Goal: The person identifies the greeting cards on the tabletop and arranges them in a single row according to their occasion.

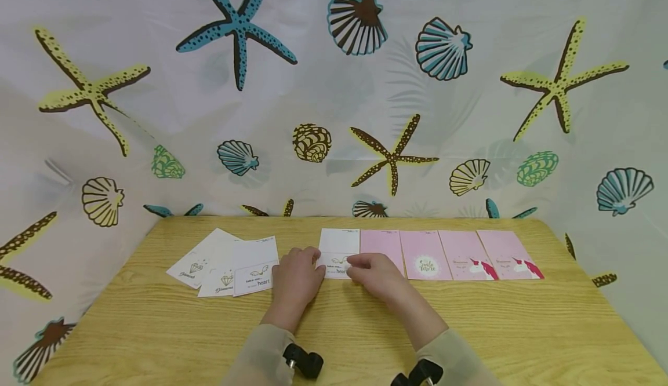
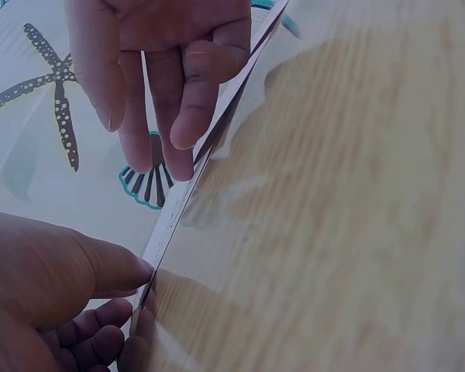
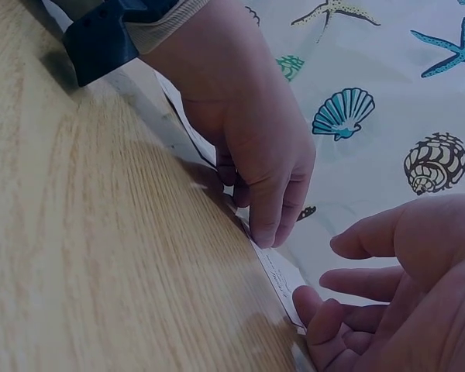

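Note:
A white card point(image 1: 338, 240) with gold wings and the word "heart" lies on the table between my two hands. My left hand point(image 1: 296, 279) touches its left edge, thumb and forefinger extended and apart. My right hand point(image 1: 377, 276) is by its right edge, with fingertips reaching over the printed part. In the left wrist view, my left thumb point(image 2: 116, 263) lies right at the card's edge. My right hand point(image 3: 418, 287) has loose, spread fingers in the right wrist view, close to the card point(image 3: 279, 271).
To the right, edge to edge, lie a partly covered pink card point(image 1: 380, 241), a pink "Smile More" card point(image 1: 425, 267) and two pink unicorn cards point(image 1: 469, 252). Left of my left hand, three white cards point(image 1: 256, 252) overlap at angles. A shell-and-starfish curtain point(image 1: 334, 96) hangs behind the table point(image 1: 355, 339).

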### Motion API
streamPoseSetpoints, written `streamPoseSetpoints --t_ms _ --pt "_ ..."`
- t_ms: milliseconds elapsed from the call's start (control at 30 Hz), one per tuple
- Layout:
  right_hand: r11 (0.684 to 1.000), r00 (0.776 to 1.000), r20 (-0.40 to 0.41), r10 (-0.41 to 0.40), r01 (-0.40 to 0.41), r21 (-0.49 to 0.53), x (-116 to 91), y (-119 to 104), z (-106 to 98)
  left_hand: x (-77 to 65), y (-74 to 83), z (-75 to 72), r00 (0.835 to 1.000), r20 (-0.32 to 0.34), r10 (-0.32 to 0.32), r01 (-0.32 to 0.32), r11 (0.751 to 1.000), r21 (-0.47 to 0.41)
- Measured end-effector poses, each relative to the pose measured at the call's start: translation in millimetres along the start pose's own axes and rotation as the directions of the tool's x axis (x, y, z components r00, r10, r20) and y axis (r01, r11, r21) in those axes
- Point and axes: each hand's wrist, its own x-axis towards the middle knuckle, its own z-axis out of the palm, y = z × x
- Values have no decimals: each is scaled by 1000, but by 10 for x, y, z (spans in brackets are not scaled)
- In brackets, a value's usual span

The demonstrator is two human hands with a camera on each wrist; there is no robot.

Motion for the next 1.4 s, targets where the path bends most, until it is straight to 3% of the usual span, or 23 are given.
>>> streamPoseSetpoints --t_ms 333,733,1100,1400 --pt "1000 1000 7 -13 13 6 -6 -9 -4 -12 -6 -28 1000 -4 4 -4 1000 -9" --pt "998 996 -71 -62 62 0 38 -8 -28 -76 -24 -173 998 -63 -22 17 996 -87" --pt "988 996 -52 -68 75 137 58 -133 90 -203 -352 -582 992 -120 -49 39 996 -84" --pt "968 994 -10 -107 106 229 66 -305 337 -289 -720 -837 986 -109 -127 117 989 -92"
